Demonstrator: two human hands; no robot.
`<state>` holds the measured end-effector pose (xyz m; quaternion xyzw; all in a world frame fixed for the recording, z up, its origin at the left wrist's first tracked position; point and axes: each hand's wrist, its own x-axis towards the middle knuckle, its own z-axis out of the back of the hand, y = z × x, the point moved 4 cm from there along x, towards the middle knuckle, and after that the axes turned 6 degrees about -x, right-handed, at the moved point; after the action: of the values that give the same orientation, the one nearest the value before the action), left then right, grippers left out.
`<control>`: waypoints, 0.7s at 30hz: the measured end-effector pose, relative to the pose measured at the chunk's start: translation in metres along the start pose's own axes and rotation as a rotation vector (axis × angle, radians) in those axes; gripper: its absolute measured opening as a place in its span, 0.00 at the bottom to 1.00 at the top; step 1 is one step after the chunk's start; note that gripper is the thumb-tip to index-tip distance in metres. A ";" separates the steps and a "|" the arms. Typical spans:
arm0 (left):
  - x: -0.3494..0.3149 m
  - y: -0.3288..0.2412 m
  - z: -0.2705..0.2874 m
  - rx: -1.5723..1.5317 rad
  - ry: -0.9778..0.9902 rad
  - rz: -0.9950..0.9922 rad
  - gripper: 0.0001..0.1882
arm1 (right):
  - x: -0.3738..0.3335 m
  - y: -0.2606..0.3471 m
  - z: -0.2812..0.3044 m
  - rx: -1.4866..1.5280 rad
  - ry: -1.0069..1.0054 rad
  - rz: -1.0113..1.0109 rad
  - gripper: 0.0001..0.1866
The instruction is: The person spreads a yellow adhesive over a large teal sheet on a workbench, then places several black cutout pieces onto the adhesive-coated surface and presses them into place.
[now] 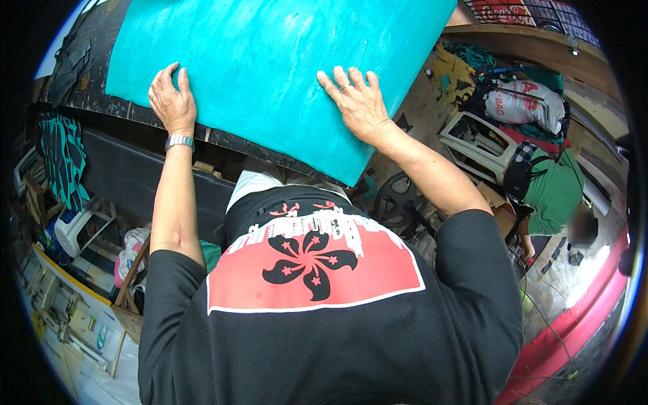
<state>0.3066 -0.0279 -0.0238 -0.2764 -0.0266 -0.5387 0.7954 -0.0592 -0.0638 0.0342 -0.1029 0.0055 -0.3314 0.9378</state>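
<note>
A large turquoise sheet (270, 61), smooth with faint wrinkles and streaks, lies over a dark, worn table (84, 84). My left hand (173, 101) rests at the sheet's near left edge, its thumb apart from the fingers and nothing held. A metal-banded watch (179, 141) circles that wrist. Farther right, my right hand (356, 100) lies on the sheet with spread fingers, a ring on one of them. One corner of the sheet hangs past the table's near edge, in front of my body.
Turquoise cut strips (63, 158) hang at the left, above a white plastic stool (84, 226). To the right are another white plastic stool (479, 145), a stuffed white bag (526, 104) and a black wheel (398, 199). A person in a green shirt (553, 192) is beyond them.
</note>
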 end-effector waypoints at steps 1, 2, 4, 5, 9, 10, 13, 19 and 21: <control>0.000 0.000 -0.001 0.018 0.004 0.006 0.19 | -0.002 0.003 -0.004 -0.033 0.078 0.028 0.33; 0.000 -0.001 -0.001 0.035 -0.002 0.002 0.19 | -0.004 0.007 -0.005 -0.067 0.095 0.049 0.34; 0.001 -0.003 -0.002 0.055 -0.007 -0.013 0.19 | -0.008 0.013 -0.004 -0.126 0.109 0.099 0.34; 0.001 -0.004 -0.002 0.060 -0.009 -0.021 0.19 | -0.010 0.015 -0.001 -0.128 0.092 0.096 0.35; 0.004 -0.006 0.000 0.066 -0.012 -0.050 0.20 | -0.027 0.024 0.012 -0.005 0.076 0.140 0.33; 0.003 -0.006 0.000 0.079 -0.010 -0.040 0.19 | -0.032 0.025 0.014 0.037 0.089 0.144 0.33; 0.002 -0.007 0.002 0.038 -0.019 -0.023 0.19 | -0.034 0.023 0.013 0.109 0.120 0.067 0.33; 0.001 -0.012 0.006 0.021 -0.015 -0.024 0.19 | -0.019 0.040 0.014 0.098 0.138 -0.002 0.34; 0.002 -0.016 0.008 0.012 -0.028 -0.048 0.18 | -0.020 0.049 0.014 0.234 0.157 0.057 0.33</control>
<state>0.2957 -0.0296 -0.0096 -0.2783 -0.0475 -0.5538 0.7833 -0.0435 -0.0111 0.0372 0.0337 0.0431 -0.3102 0.9491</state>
